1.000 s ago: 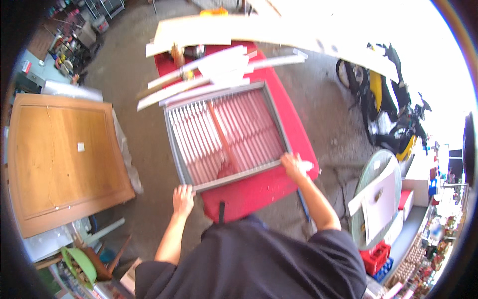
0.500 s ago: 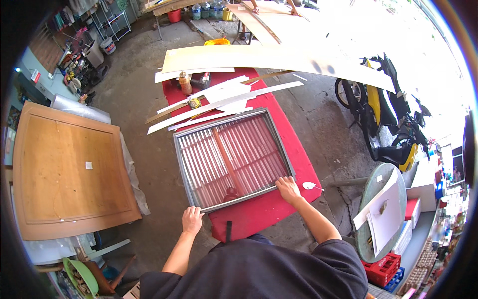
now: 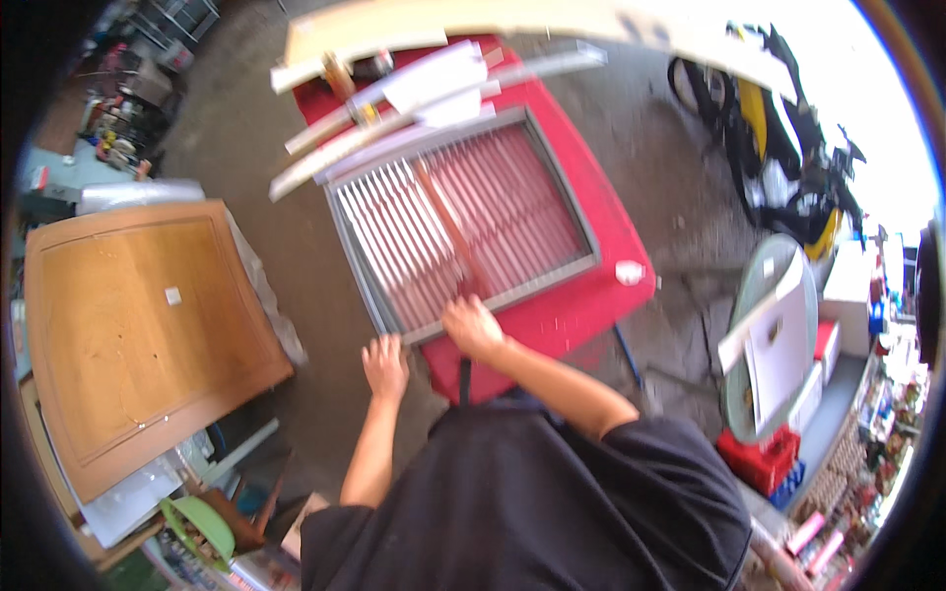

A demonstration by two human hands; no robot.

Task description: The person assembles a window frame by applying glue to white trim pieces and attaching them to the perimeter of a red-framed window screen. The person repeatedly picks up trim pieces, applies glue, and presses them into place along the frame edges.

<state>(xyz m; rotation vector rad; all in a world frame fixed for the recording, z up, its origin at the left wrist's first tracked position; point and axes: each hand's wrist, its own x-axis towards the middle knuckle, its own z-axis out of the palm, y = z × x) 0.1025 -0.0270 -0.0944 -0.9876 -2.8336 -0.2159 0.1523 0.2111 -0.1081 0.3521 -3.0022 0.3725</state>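
A grey-framed rectangular panel (image 3: 532, 287) with a glossy, see-through-looking face lies on the red-covered table (image 3: 616, 225). Striped reflections run across its face. My left hand (image 3: 385, 366) is at the panel's near left corner, fingers bent against the frame. Further right along the near edge, my right hand (image 3: 473, 327) touches the frame, its slightly blurred fingers apart and reaching over the rim onto the face. Beyond the panel lie several long pale strips (image 3: 532, 69), a yellow tape measure (image 3: 366, 113) and a brown bottle (image 3: 338, 75).
A long pale board (image 3: 552, 20) spans the table's far end. Left stands a large wooden panel (image 3: 128, 335). On the right are a yellow-and-black motorbike (image 3: 754, 123), a round table (image 3: 754, 394) with papers, and a red crate (image 3: 757, 458). A white object (image 3: 629, 273) sits by the table's right edge.
My right hand has left the panel's near right corner and moved left along the near edge, closer to my left hand. My left hand stays at its corner. The view has tilted downward.
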